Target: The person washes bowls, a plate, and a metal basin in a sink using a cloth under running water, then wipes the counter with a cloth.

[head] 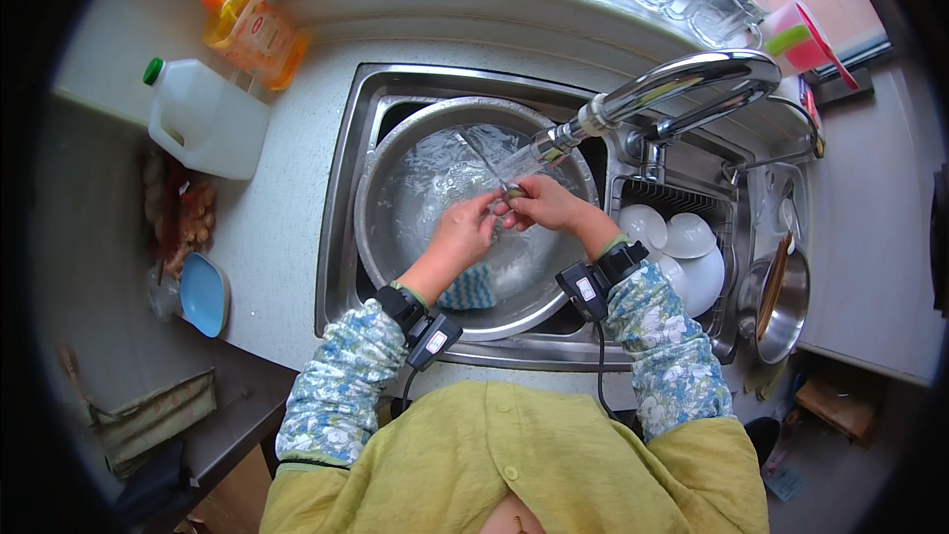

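Both my hands are over a round stainless steel basin point(368, 252) in the sink. My right hand point(552, 202) grips one end of a slim metal utensil point(480, 151), perhaps a spoon. Its long, thin part points up and left, towards the far side of the basin. The fingertips of my left hand point(465, 228) meet the same gripped end, which the fingers partly cover. Running water point(520, 162) falls from the chrome faucet point(682, 81) just beyond my fingers, into the water in the basin. Below my left wrist, a blue-and-white striped cloth point(470, 289) lies inside the basin.
A rack of white bowls point(643, 226) stands right of the basin, beside a steel bowl point(792, 304) holding chopsticks point(773, 285). Leftward are a white jug point(211, 119), an orange pump bottle point(256, 37) and a blue dish point(204, 294). Glass mugs point(730, 7) line the sill.
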Tool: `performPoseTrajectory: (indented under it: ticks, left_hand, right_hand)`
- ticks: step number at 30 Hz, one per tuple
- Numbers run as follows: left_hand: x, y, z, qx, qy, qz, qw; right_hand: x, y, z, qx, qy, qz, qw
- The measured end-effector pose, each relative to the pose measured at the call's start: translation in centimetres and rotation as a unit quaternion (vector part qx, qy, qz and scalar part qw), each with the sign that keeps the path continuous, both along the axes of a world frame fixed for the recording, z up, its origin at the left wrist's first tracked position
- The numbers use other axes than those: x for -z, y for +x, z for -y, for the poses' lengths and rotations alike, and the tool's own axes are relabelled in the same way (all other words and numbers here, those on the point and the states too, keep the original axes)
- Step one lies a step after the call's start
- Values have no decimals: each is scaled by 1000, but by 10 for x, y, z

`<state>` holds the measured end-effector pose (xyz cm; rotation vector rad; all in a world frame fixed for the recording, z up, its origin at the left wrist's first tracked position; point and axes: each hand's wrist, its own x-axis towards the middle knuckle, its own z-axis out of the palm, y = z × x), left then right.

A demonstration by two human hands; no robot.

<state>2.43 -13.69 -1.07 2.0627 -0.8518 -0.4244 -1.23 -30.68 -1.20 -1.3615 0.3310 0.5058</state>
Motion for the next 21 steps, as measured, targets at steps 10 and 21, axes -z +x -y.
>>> performPoseTrajectory:
  ticks: [10,21]
  left_hand:
    - [-10,18,-7,21,59,261,963]
    - [31,17,-1,-146,-62,-56,986]
  right_hand:
    - [-9,14,-16,86,-199,85,972]
    - [18,13,-23,176,-95,-5,980]
